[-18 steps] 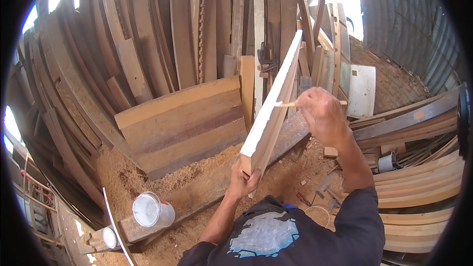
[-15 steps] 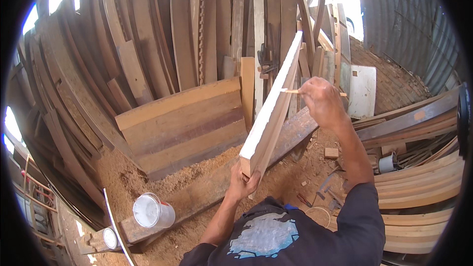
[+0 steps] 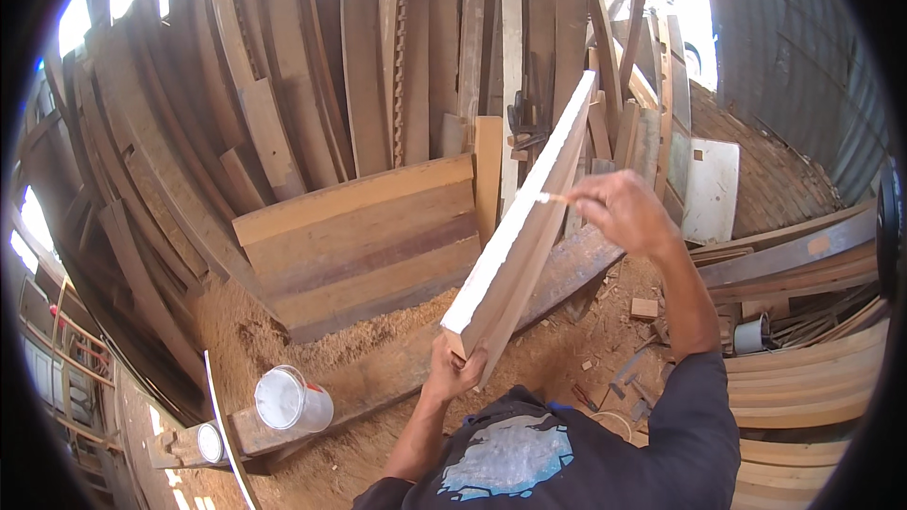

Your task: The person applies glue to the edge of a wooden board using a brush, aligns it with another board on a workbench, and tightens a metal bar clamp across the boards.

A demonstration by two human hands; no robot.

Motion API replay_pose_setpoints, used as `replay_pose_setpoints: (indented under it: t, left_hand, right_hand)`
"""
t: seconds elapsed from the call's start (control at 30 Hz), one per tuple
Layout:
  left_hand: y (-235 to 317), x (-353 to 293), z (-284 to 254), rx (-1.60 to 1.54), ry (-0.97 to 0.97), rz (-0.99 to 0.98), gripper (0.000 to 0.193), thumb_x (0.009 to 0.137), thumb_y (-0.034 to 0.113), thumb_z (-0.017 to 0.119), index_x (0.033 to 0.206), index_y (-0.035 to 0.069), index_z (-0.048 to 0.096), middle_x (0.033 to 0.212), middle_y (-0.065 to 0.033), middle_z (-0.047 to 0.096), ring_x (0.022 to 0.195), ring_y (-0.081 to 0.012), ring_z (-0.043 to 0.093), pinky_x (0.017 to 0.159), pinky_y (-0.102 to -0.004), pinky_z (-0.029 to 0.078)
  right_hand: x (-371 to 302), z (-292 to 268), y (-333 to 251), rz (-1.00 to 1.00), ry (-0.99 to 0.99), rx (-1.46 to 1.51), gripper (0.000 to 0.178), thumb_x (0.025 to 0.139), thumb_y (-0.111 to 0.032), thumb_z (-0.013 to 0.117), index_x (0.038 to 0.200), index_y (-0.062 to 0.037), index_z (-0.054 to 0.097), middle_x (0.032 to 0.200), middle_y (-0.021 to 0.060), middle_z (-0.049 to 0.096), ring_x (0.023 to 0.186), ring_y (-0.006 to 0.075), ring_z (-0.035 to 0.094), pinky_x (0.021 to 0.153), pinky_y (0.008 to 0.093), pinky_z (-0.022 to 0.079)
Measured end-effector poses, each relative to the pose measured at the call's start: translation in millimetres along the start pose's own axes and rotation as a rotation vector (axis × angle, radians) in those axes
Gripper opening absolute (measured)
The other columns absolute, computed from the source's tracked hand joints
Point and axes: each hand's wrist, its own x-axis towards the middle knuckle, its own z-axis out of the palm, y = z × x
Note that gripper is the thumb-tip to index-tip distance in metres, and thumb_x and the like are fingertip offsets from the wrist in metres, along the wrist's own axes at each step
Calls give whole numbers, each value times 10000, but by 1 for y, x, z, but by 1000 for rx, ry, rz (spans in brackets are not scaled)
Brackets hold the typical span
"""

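Observation:
A long pale wooden plank stands on edge, tilted up and away from me, its narrow top edge coated white. My left hand grips its near lower end. My right hand pinches a thin stick whose white-tipped end touches the plank's white edge about halfway up. The stick's handle is hidden in my fingers.
A white-lidded tub sits on a low beam among sawdust at lower left. Stacked thick boards lie behind the plank. Curved planks lean along the back wall, more curved timber lies at right, and a white panel stands far right.
My right hand has slid the stick down along the plank's white edge toward me. The plank and my left hand have stayed put.

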Motion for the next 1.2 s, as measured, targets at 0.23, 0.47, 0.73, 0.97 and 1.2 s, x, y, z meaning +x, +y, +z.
replay_pose_setpoints:
  t: [0.23,0.47,0.73,0.97,1.2]
  left_hand:
    - [6,-8,0,29,98,-34,246,761,40,603,997,-28,586,737,-76,608,670,-144,572,620,-267,473]
    - [29,-6,17,-76,229,29,253,768,8,589,1019,-21,588,896,-32,608,783,-119,541,687,-273,450]
    - [39,-9,25,7,241,-40,324,731,32,632,1049,-14,591,1030,-53,596,932,-174,556,812,-318,446]
    - [29,-8,22,68,265,29,262,759,40,613,1011,-28,606,937,-52,631,865,-153,565,780,-310,465]
    - [21,-18,24,-18,248,-8,290,749,37,607,1032,-25,610,961,-68,636,882,-165,573,805,-313,462]
  right_hand:
    - [-4,19,43,45,259,677,157,864,-41,599,1006,-24,662,884,83,683,769,140,629,685,288,498]
    - [11,127,107,493,329,1740,57,896,-57,603,953,-47,605,861,49,656,737,113,603,636,262,494]
    - [18,141,82,359,157,1777,107,889,-58,612,995,-48,611,845,50,649,695,119,601,628,264,493]
    - [-13,106,48,10,-44,1569,67,891,-51,606,946,-41,643,791,31,650,678,90,597,600,227,493]
    - [25,0,79,-146,391,229,112,864,-97,607,926,-61,694,842,115,655,811,247,641,750,381,513]
